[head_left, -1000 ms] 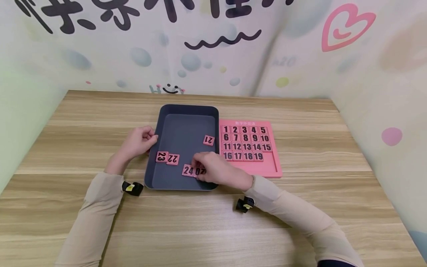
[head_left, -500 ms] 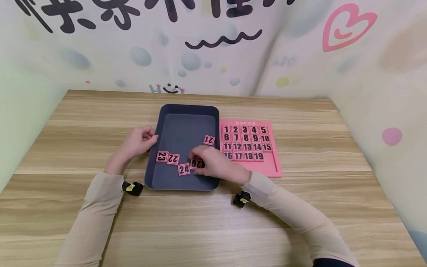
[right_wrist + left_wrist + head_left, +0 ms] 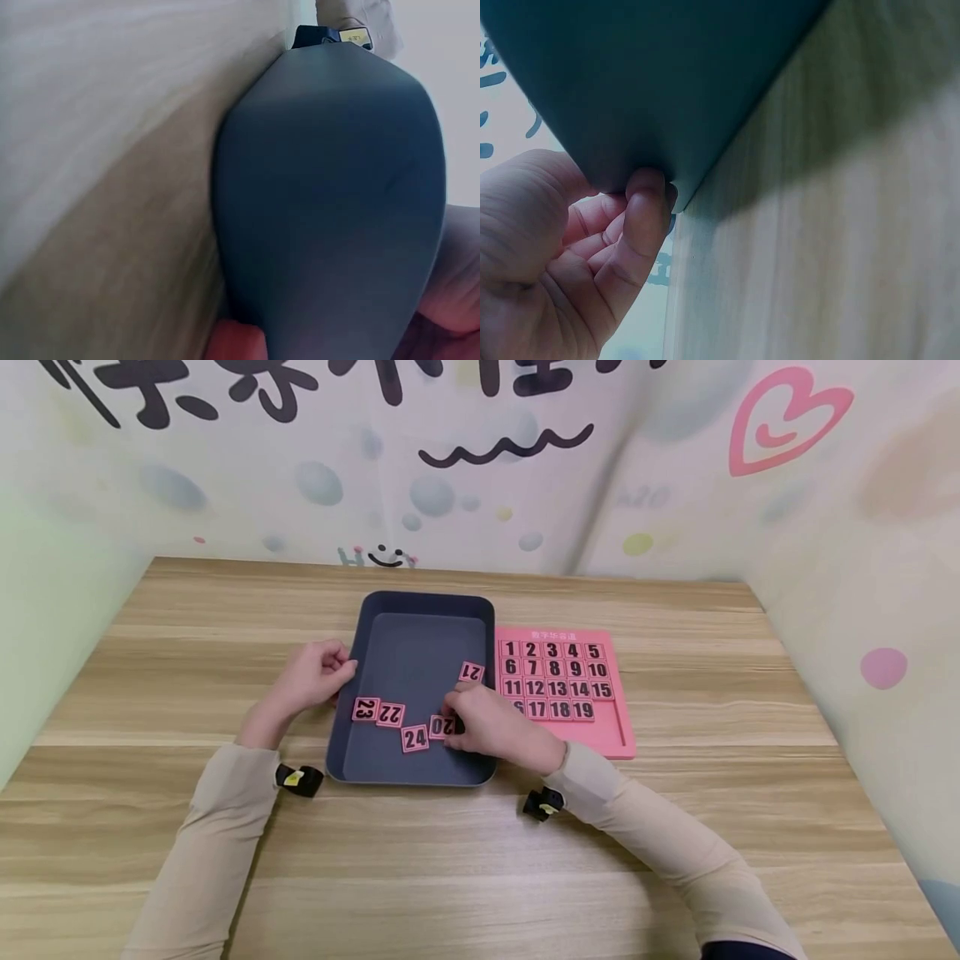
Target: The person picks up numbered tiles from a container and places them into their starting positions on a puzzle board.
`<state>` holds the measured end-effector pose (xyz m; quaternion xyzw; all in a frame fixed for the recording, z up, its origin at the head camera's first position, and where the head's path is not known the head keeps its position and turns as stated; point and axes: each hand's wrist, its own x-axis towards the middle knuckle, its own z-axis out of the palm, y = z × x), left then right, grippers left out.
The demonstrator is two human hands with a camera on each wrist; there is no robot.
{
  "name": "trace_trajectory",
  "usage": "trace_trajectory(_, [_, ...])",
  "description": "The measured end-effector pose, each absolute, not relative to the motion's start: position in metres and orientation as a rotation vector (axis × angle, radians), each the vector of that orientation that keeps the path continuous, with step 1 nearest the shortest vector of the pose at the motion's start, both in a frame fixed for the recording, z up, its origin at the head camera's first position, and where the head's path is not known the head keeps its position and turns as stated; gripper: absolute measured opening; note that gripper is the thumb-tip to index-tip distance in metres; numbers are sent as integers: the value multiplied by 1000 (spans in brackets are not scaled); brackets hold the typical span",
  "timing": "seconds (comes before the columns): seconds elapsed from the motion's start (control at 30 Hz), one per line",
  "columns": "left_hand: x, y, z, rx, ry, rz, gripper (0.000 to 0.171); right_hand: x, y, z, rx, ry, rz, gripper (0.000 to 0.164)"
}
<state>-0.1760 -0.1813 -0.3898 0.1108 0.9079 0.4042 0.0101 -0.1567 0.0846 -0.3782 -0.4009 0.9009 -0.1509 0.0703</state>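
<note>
My left hand [image 3: 309, 677] is at the left side of a dark grey tray [image 3: 420, 602]. In the left wrist view, its thumb and fingers pinch the tray's edge [image 3: 652, 90]. Inside the tray, my right hand [image 3: 498, 727] has its thumb and index finger at the right end of the pink number tile 20 [image 3: 439, 727], seemingly pinching it; the fingers cover that end. Near it lie tile 24 [image 3: 415, 739], tile 22 [image 3: 391, 715], tile 23 [image 3: 365, 709] and, farther back, tile 21 [image 3: 471, 672]. The right wrist view shows mostly the tray's outer wall [image 3: 330, 172].
Against the tray's right side lies a pink number board [image 3: 577, 743]. Tiles 1 to 19 sit in rows on it, with 16 partly behind my right hand. Both lie on a wooden table [image 3: 420, 868], with a printed wall covering [image 3: 660, 518] behind.
My right hand has turned tile 20 and shifted it slightly back and left, then its fingers drew right along it. Tile 24 has slid left. My left hand stays at the tray's edge.
</note>
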Motion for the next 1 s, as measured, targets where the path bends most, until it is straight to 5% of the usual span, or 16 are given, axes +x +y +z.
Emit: trace_trajectory(1.0, [-174,-181,-387,359,2809,1302,11,-155,128,-353,-1210,2585,-1287,30])
